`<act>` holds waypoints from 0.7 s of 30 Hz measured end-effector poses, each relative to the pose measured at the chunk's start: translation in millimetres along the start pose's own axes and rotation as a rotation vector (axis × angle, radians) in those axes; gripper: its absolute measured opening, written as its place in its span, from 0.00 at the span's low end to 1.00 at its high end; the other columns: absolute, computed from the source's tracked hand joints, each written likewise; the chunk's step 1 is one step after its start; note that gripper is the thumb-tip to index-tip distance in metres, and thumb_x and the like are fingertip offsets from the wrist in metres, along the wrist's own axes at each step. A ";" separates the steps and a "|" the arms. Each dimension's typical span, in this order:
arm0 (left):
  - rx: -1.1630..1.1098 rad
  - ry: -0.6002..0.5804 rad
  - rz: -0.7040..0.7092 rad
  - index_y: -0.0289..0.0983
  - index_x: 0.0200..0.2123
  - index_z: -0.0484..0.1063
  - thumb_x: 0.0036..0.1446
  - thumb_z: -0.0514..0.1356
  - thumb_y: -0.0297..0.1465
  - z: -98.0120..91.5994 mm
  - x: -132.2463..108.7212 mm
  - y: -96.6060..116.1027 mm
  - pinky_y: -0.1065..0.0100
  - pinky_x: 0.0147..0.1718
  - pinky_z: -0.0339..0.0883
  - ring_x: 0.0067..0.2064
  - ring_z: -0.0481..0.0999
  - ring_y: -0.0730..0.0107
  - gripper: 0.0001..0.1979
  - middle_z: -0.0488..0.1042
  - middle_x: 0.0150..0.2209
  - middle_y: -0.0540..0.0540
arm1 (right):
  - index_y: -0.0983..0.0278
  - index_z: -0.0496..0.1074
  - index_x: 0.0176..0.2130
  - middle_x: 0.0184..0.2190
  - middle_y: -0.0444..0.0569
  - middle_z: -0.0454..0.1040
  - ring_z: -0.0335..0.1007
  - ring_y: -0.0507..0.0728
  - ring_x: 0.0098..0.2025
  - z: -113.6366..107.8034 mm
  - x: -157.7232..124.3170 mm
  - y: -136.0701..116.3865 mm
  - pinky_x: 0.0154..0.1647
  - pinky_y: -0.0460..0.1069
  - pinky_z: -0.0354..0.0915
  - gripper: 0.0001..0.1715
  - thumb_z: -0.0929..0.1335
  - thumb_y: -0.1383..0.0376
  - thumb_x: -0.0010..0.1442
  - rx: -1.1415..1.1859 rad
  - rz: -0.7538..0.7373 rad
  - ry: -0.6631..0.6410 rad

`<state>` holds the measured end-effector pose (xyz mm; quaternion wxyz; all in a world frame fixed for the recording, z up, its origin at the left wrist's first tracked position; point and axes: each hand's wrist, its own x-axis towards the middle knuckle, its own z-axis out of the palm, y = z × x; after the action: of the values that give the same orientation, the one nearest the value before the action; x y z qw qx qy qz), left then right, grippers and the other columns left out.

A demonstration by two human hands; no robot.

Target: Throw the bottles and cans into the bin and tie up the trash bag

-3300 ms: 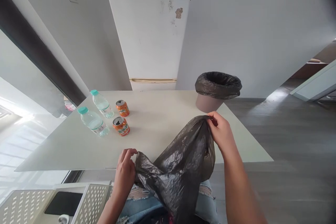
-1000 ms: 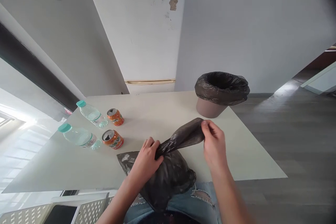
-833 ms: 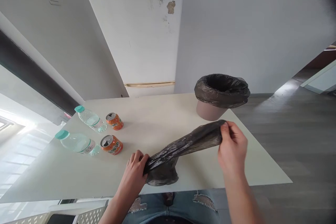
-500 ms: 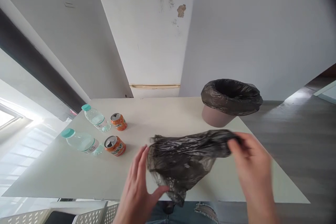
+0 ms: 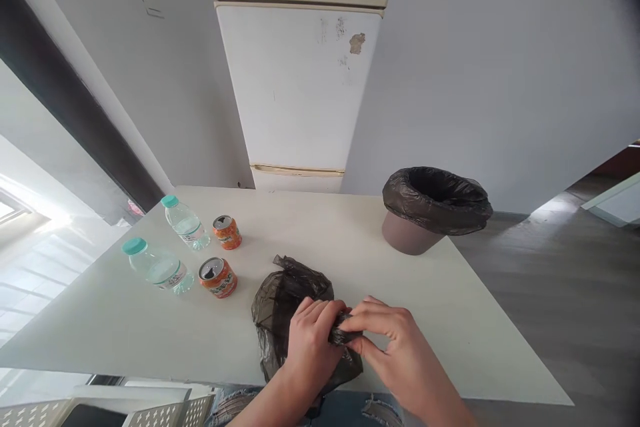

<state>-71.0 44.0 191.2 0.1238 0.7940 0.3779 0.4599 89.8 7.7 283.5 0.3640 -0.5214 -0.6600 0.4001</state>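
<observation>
A black, see-through plastic garbage bag (image 5: 273,307) lies bunched at the front middle of the white table (image 5: 430,340). My left hand (image 5: 315,333) is wrapped round the gathered part of it. Close beside, my right hand (image 5: 387,340) pinches the bunched end between thumb and fingers. To the left stand two orange drink cans (image 5: 219,278), both with opened tops. Farther left are two clear plastic bottles (image 5: 157,267) with teal caps. Part of the bag is hidden under my hands.
A brownish bin (image 5: 407,233) lined with a black bag stands at the table's back right edge. Behind the table is a white fridge (image 5: 300,87) against a grey wall. White perforated baskets (image 5: 165,411) sit below the front left edge.
The bag was stretched out between my hands and is now gathered up. My right hand has come left to meet my left hand, which has closed on the bag. The view has shifted slightly.
</observation>
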 end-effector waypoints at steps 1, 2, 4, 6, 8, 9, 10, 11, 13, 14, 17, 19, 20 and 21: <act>0.029 -0.027 -0.004 0.41 0.38 0.73 0.56 0.58 0.18 -3.0 -0.1 -2.5 0.62 0.35 0.60 0.32 0.72 0.67 0.12 0.73 0.30 0.50 | 0.57 0.83 0.36 0.33 0.45 0.79 0.73 0.55 0.38 -3.6 -2.3 3.6 0.44 0.48 0.69 0.11 0.71 0.71 0.64 0.020 0.008 0.021; 0.058 -0.048 -0.022 0.41 0.37 0.74 0.56 0.59 0.17 -6.5 -0.4 -5.4 0.61 0.37 0.61 0.35 0.72 0.65 0.12 0.72 0.32 0.48 | 0.57 0.83 0.36 0.33 0.46 0.78 0.73 0.55 0.37 -7.7 -5.1 7.0 0.43 0.49 0.69 0.09 0.71 0.67 0.66 0.057 0.015 0.045; 0.118 -0.076 -0.067 0.40 0.33 0.75 0.53 0.62 0.17 -14.5 -1.2 -12.0 0.57 0.44 0.64 0.42 0.71 0.60 0.12 0.71 0.38 0.45 | 0.58 0.82 0.37 0.35 0.48 0.76 0.72 0.56 0.38 -17.3 -11.5 13.7 0.40 0.49 0.68 0.08 0.72 0.61 0.68 0.172 0.025 0.135; 0.158 -0.083 -0.082 0.40 0.31 0.75 0.51 0.63 0.16 -22.4 -2.1 -19.1 0.47 0.55 0.64 0.49 0.70 0.56 0.12 0.69 0.44 0.43 | 0.58 0.83 0.38 0.36 0.49 0.75 0.71 0.57 0.38 -27.5 -17.2 20.8 0.38 0.49 0.68 0.07 0.74 0.58 0.66 0.295 0.016 0.256; 0.192 -0.115 -0.055 0.40 0.32 0.76 0.53 0.62 0.15 -29.1 -3.1 -26.5 0.39 0.64 0.57 0.52 0.70 0.56 0.13 0.69 0.47 0.43 | 0.57 0.83 0.37 0.35 0.49 0.74 0.70 0.56 0.37 -36.6 -20.0 27.4 0.35 0.48 0.68 0.06 0.76 0.58 0.63 0.385 0.003 0.370; 0.220 -0.140 -0.037 0.40 0.34 0.77 0.54 0.61 0.15 -32.0 -3.6 -30.4 0.36 0.67 0.54 0.53 0.70 0.56 0.14 0.69 0.48 0.43 | 0.57 0.83 0.37 0.34 0.49 0.73 0.69 0.56 0.36 -40.8 -20.4 30.2 0.34 0.48 0.67 0.06 0.77 0.58 0.62 0.420 0.000 0.415; 0.255 -0.171 -0.018 0.41 0.36 0.78 0.54 0.60 0.14 -34.6 -4.4 -34.5 0.35 0.69 0.51 0.54 0.70 0.56 0.16 0.70 0.49 0.43 | 0.57 0.84 0.36 0.33 0.48 0.73 0.69 0.56 0.36 -44.8 -20.4 32.7 0.33 0.48 0.67 0.06 0.78 0.57 0.61 0.455 -0.004 0.458; 0.295 -0.205 -0.002 0.41 0.38 0.79 0.54 0.60 0.14 -37.3 -5.2 -38.7 0.34 0.70 0.49 0.55 0.71 0.56 0.17 0.70 0.50 0.43 | 0.57 0.84 0.36 0.33 0.48 0.73 0.69 0.56 0.35 -49.1 -20.3 34.9 0.32 0.48 0.67 0.07 0.79 0.57 0.59 0.490 -0.007 0.505; 0.374 -0.262 0.016 0.41 0.40 0.78 0.54 0.60 0.14 -43.0 -7.1 -47.1 0.32 0.71 0.48 0.57 0.72 0.54 0.17 0.72 0.52 0.42 | 0.56 0.84 0.34 0.34 0.49 0.75 0.71 0.56 0.35 -59.2 -20.9 38.8 0.32 0.49 0.69 0.11 0.81 0.55 0.53 0.553 -0.016 0.633; 0.408 -0.283 0.016 0.40 0.40 0.78 0.53 0.61 0.15 -46.4 -8.0 -50.9 0.31 0.71 0.48 0.57 0.72 0.53 0.17 0.72 0.52 0.42 | 0.55 0.84 0.34 0.35 0.49 0.76 0.72 0.57 0.37 -65.3 -21.9 40.8 0.32 0.50 0.71 0.13 0.83 0.54 0.50 0.575 -0.018 0.717; 0.482 -0.320 -0.001 0.40 0.42 0.78 0.51 0.62 0.15 -57.4 -10.1 -58.6 0.30 0.70 0.50 0.56 0.73 0.52 0.19 0.73 0.52 0.41 | 0.56 0.83 0.35 0.40 0.49 0.77 0.73 0.60 0.42 -85.4 -26.2 47.0 0.40 0.55 0.75 0.23 0.85 0.53 0.41 0.587 0.021 0.962; 0.518 -0.327 -0.019 0.40 0.42 0.78 0.50 0.62 0.14 -63.7 -11.7 -61.6 0.30 0.70 0.50 0.55 0.74 0.52 0.20 0.73 0.52 0.42 | 0.57 0.82 0.37 0.40 0.48 0.76 0.72 0.60 0.43 -96.4 -27.4 51.0 0.49 0.59 0.75 0.25 0.85 0.53 0.39 0.579 0.053 1.050; 0.536 -0.326 -0.032 0.41 0.42 0.78 0.50 0.62 0.14 -66.2 -13.1 -63.5 0.29 0.69 0.51 0.55 0.74 0.51 0.19 0.73 0.52 0.42 | 0.57 0.82 0.38 0.40 0.48 0.76 0.72 0.59 0.43 -100.3 -27.1 52.6 0.54 0.61 0.74 0.25 0.85 0.54 0.39 0.578 0.061 1.072; 0.554 -0.323 -0.047 0.41 0.41 0.79 0.51 0.62 0.14 -68.1 -15.1 -66.3 0.30 0.68 0.52 0.55 0.74 0.51 0.19 0.73 0.52 0.42 | 0.57 0.81 0.37 0.39 0.48 0.75 0.71 0.59 0.43 -103.3 -26.3 53.9 0.59 0.63 0.71 0.24 0.84 0.56 0.40 0.581 0.058 1.097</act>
<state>-163.7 68.3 182.7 -0.0279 0.8513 0.4824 0.2045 208.9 4.6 275.8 0.7662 -0.5483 -0.2266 0.2470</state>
